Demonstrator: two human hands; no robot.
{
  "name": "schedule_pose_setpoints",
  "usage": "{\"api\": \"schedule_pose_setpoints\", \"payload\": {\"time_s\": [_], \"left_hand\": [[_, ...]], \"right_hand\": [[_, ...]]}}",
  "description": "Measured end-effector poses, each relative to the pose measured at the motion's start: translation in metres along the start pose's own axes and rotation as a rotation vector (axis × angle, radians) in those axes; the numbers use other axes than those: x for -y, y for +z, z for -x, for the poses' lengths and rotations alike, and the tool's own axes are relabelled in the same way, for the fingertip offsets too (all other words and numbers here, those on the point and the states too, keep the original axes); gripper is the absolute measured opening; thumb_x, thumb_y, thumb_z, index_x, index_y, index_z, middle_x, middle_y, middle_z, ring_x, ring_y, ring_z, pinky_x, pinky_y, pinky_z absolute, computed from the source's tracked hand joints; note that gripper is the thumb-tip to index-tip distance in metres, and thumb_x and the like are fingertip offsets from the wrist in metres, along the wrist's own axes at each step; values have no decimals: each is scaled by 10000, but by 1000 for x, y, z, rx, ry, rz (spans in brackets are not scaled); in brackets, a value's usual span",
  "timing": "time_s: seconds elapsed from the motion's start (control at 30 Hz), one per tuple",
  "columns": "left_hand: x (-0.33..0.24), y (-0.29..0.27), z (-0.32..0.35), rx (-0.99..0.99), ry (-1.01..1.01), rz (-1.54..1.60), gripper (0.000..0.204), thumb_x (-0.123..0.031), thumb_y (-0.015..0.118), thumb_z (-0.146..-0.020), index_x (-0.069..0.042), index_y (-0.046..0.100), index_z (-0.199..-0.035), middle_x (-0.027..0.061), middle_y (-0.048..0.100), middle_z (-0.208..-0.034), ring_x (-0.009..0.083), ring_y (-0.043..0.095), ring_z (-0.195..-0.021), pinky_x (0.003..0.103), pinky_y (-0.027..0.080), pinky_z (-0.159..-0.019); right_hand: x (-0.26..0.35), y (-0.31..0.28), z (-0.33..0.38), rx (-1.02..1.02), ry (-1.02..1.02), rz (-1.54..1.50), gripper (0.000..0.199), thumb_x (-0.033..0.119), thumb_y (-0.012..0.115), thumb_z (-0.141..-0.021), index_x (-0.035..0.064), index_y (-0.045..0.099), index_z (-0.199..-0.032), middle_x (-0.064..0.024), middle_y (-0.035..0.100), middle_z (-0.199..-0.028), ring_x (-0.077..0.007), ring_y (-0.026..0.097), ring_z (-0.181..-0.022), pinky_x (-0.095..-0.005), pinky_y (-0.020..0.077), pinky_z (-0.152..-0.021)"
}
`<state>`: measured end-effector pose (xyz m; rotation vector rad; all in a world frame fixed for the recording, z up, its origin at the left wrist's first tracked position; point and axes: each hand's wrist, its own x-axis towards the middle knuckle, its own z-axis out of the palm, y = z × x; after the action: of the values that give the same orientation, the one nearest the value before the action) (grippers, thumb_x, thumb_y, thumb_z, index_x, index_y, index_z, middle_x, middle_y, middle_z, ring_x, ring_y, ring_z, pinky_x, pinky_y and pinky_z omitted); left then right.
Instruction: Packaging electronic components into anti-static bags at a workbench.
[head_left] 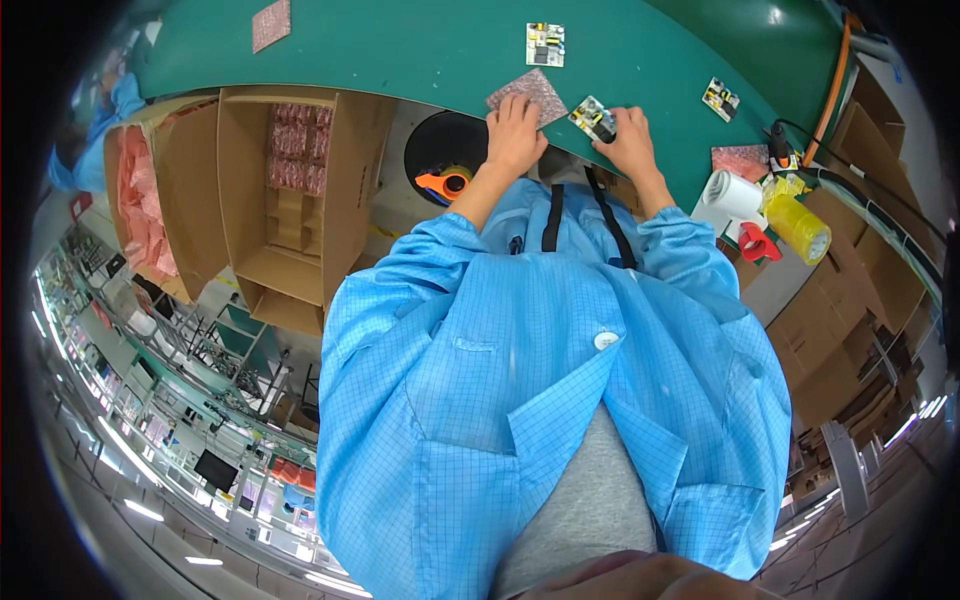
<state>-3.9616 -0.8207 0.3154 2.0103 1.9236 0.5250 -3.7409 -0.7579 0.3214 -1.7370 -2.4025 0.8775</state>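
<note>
Item: small circuit board (pixel 593 119), at the green worktop's (pixel 420 45) near edge, pinched in the right hand (pixel 630 140), fingers closed on its side. Left hand (pixel 515 135) lay flat, fingers spread, on a pink bubble-wrap pouch (pixel 530 92) just beside it. Handling advice: grip the board edges only, pin the pouch firmly.

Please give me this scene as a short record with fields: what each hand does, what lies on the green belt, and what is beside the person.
left hand: left hand rests flat on a pink bubble-wrap bag
right hand: right hand holds a small circuit board at the belt edge
surface: green conveyor belt
other boards: two, one farther up the belt, one to the right
left side: open cardboard box with pink bags inside
right side: yellow tape roll, white roll
clothing: blue checked coat
</note>
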Motion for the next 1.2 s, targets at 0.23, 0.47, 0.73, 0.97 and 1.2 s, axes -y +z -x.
{"api": "schedule_pose_setpoints", "payload": {"time_s": [0.23,0.47,0.73,0.97,1.2], "left_hand": [[-23,20,-11,97,-83,-14,405,-162,662,-689,-112,582,-1082,114,493,-1090,311,444,-1105,467,370,-877],[-68,52,-11,-68,-36,5,404,-88,662,-673,-63,593,-1071,169,470,-1158,350,441,-1102,469,391,-913],[-90,55,7,43,-139,84,533,-76,658,-666,-45,545,-1186,181,454,-1199,367,444,-1088,449,398,-926],[-97,55,9,-32,-188,46,653,-73,636,-661,-3,436,-1278,144,460,-1188,336,448,-1065,439,403,-885],[-95,51,13,-25,-230,-48,668,-89,649,-653,-56,445,-1289,116,466,-1188,314,449,-1059,424,400,-876]], "right_hand": [[-41,-5,18,11,229,-131,714,330,842,-620,-11,521,-1158,-175,543,-1100,-298,569,-1007,-358,469,-864],[-78,20,16,-75,303,-750,558,359,816,-679,14,585,-1051,-139,659,-949,-275,637,-843,-344,493,-741],[-51,-10,1,53,471,-314,577,584,542,-826,25,687,-827,-172,666,-772,-312,647,-778,-386,482,-687],[-61,2,-2,-64,357,-573,362,394,591,-856,61,684,-961,-123,689,-846,-245,656,-784,-339,492,-687],[-87,15,-19,10,266,-882,282,257,654,-849,24,625,-1005,-46,664,-825,-108,604,-719,-266,467,-630]]}}
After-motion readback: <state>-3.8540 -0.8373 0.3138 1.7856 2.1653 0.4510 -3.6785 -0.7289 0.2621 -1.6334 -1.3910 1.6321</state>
